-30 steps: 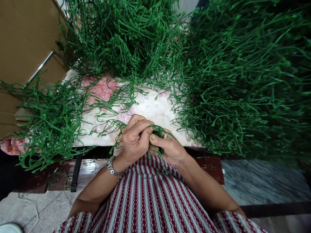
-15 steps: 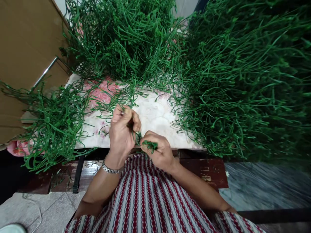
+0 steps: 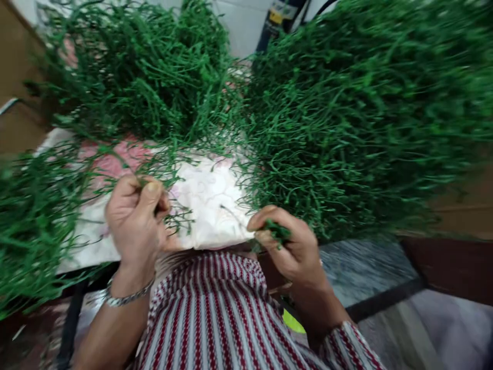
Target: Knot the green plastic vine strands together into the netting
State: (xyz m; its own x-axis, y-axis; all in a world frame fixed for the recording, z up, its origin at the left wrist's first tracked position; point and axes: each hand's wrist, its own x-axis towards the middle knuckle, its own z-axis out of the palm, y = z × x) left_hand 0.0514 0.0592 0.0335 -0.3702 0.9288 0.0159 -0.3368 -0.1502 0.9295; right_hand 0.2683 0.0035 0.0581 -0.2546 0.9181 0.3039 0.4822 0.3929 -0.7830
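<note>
My left hand (image 3: 134, 226) is closed in a pinch, thumb against fingers, on a thin green artificial-looking stem that sticks out above the knuckles. Wrapped in the fingers of my right hand (image 3: 295, 246) is a small bunch of short green stems (image 3: 278, 232). One thin dark strand (image 3: 231, 211) points out from that hand toward the left. Both hands are above the near edge of a white floral cloth (image 3: 208, 226), well apart from each other. A few loose stems (image 3: 181, 220) lie on the cloth beside my left hand.
Big tangled heaps of green stems lie at the back (image 3: 154, 77), on the right (image 3: 346, 128) and on the left (image 3: 34, 221). Cardboard (image 3: 15, 56) stands at the far left. A dark object with a yellow label (image 3: 277, 18) is behind the heaps.
My hands have come apart from close together, the left going left and the right going right. The camera view has turned to the right. Both hands stay closed on green stems.
</note>
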